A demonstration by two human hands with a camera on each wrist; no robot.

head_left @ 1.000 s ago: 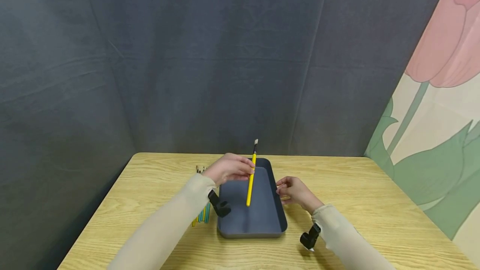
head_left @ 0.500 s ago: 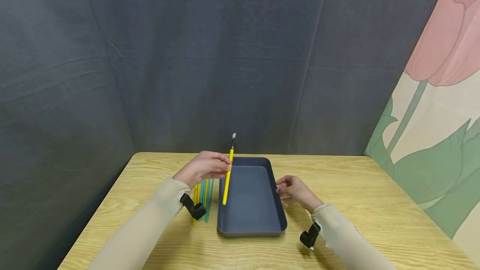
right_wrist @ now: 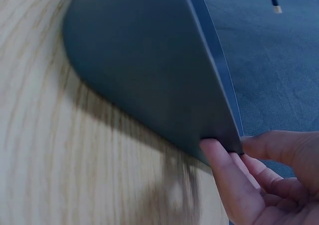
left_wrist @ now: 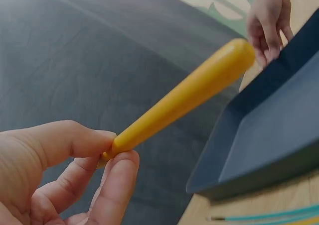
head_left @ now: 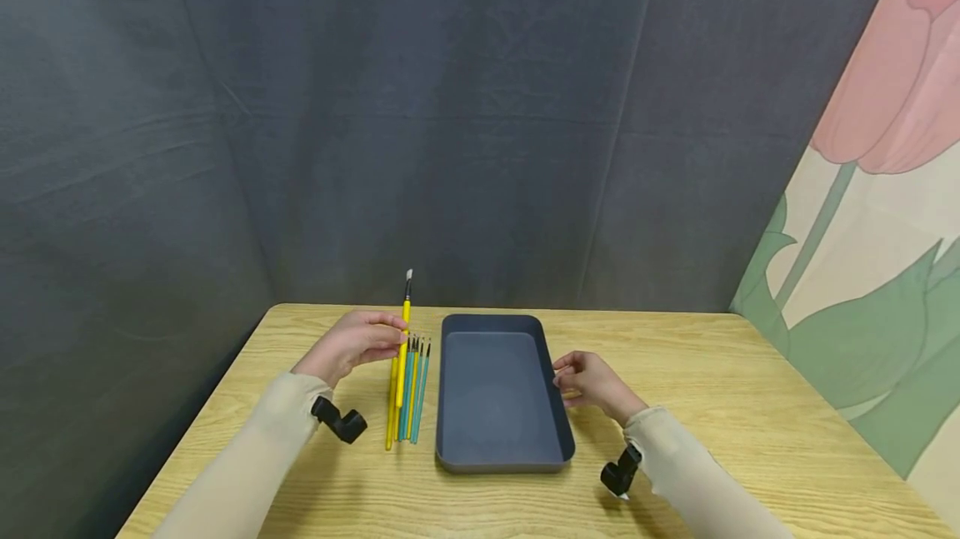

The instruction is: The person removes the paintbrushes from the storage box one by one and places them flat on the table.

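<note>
My left hand (head_left: 356,345) pinches a yellow paintbrush (head_left: 403,356) between thumb and fingers, its pale bristles up. In the left wrist view the brush's rounded handle end (left_wrist: 214,70) points toward the tray. Below and behind this brush, several paintbrushes (head_left: 417,406) with yellow and teal handles lie side by side on the table. A dark grey rectangular tray (head_left: 504,467) stands just right of them. At its right side, my right hand (head_left: 592,385) grips the wall by the rim, fingers (right_wrist: 232,180) against the outer face and thumb at the top edge.
The wooden table (head_left: 675,381) extends to both sides of the tray. A dark grey curtain (head_left: 450,147) hangs behind and to the left. At the right is a wall panel with a painted tulip (head_left: 870,97).
My left hand has moved left with the yellow paintbrush, from over the tray to over the row of brushes. The right hand and the tray have stayed in place.
</note>
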